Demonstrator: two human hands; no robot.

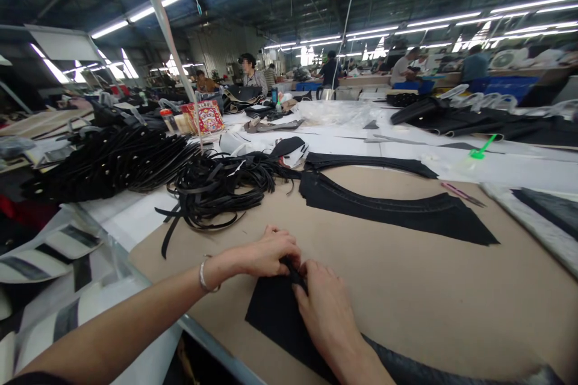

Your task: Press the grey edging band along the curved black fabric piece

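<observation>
Black panel (275,307) lies flat at the near edge of the tan board (428,301), right under the hands, its far end pinched up between them. Left hand (273,252) and right hand (327,301) sit close together, fingertips nearly meeting, both closed on a narrow folded edge; just how each finger grips is hidden in the fold.

What matters most is the lie of the cloth: its long axis runs from that pinched end down and to the right, passing beneath the right hand and forearm and seeming to come out beyond them as a long curved strip. So the right hand is nearer its length — it rests across it — while the left comes in from the side and reaches only the far end.

Farther out, straight ahead and to the right, lie two curved black pieces (383,201), with pink-handled snips (461,194) just beside their right end. Ahead and to the left is a tangle of black straps (217,189) — and beyond it, a heap of dark stacked parts (121,162).
</observation>
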